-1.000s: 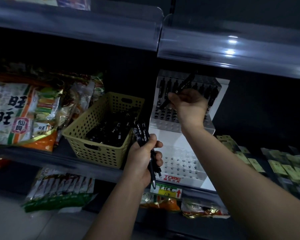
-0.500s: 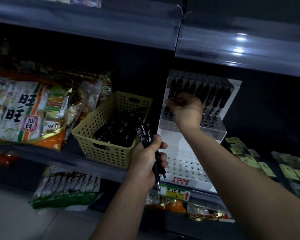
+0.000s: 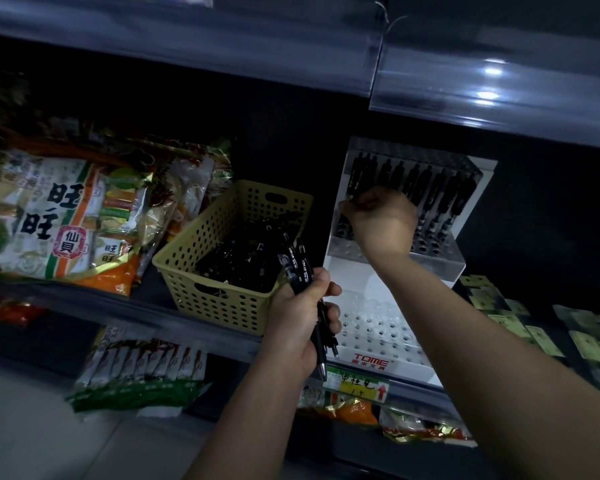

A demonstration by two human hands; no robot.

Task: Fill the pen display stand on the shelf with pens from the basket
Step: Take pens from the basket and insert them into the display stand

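Observation:
A white tiered pen display stand (image 3: 378, 344) sits on the shelf right of a yellow perforated basket (image 3: 201, 282) that holds a heap of black pens (image 3: 243, 261). The stand's upper tier carries a row of upright black pens (image 3: 440, 192); its lower tier shows bare holes. My left hand (image 3: 302, 317) grips a bundle of black pens (image 3: 297, 268) in front of the basket's right corner. At the upper tier's left end my right hand (image 3: 381, 216) is curled with its fingertips pinching a black pen (image 3: 352, 192) that stands in the row.
Snack bags (image 3: 49, 216) fill the shelf left of the basket. Small gold packets (image 3: 520, 323) lie to the stand's right. A shelf edge with a price rail (image 3: 465, 88) overhangs the stand. A yellow price tag (image 3: 355, 384) and more bags (image 3: 142, 372) sit below.
My right hand brought a pen from a slanted hold down to the upper tier's left end, where it now stands upright. The left hand kept its bundle still.

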